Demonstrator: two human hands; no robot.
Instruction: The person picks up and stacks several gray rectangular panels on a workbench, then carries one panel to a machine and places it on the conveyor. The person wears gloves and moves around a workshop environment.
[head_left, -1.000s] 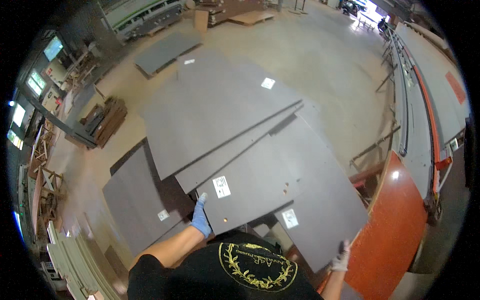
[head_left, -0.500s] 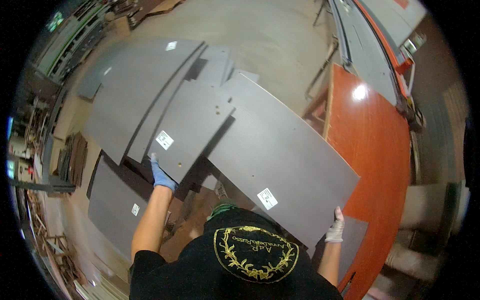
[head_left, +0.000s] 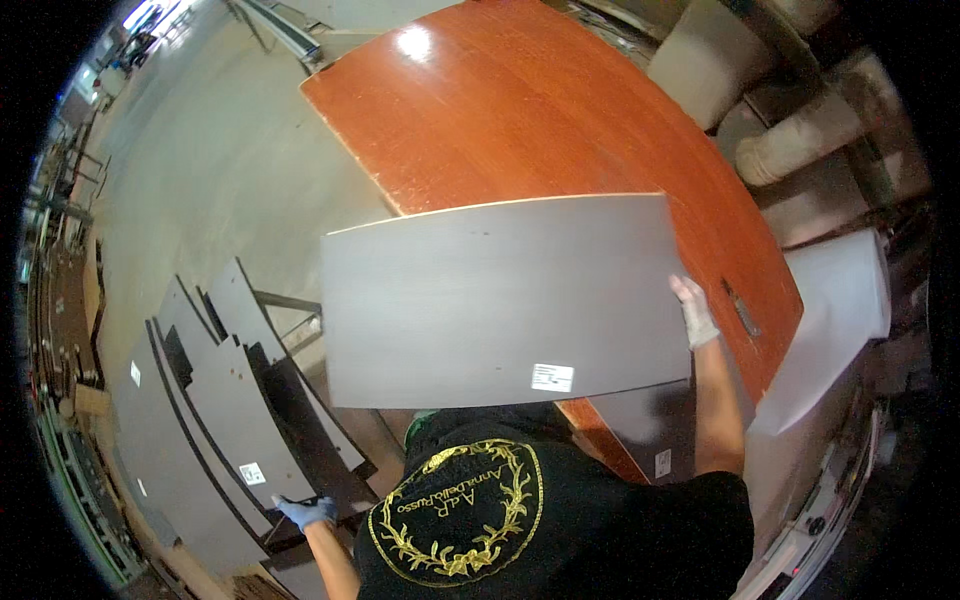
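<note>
My right hand (head_left: 695,312), in a white glove, grips the right edge of a large grey panel (head_left: 500,300). This panel spans the middle of the view, with a white label near its lower edge and its far right part overlapping a red-brown tabletop (head_left: 560,110). Whether it rests on the tabletop or is held above it, I cannot tell. At the lower left, my blue-gloved left hand (head_left: 305,512) is closed at the near corner of another labelled grey panel (head_left: 215,400). That one stands tilted among several similar panels. The undersides of both hands' grips are hidden.
Another grey panel (head_left: 655,425) lies beneath the large one on the right. A dark tool-like object (head_left: 741,308) is on the tabletop. A pale sheet (head_left: 835,320) stands at its right side, with a thick pale duct (head_left: 800,140) behind. Concrete floor (head_left: 220,150) stretches off left.
The view has turned right. The large panel has swung away from the stack and across to the tabletop with my right hand on it. My left hand remains at the stacked panel's corner.
</note>
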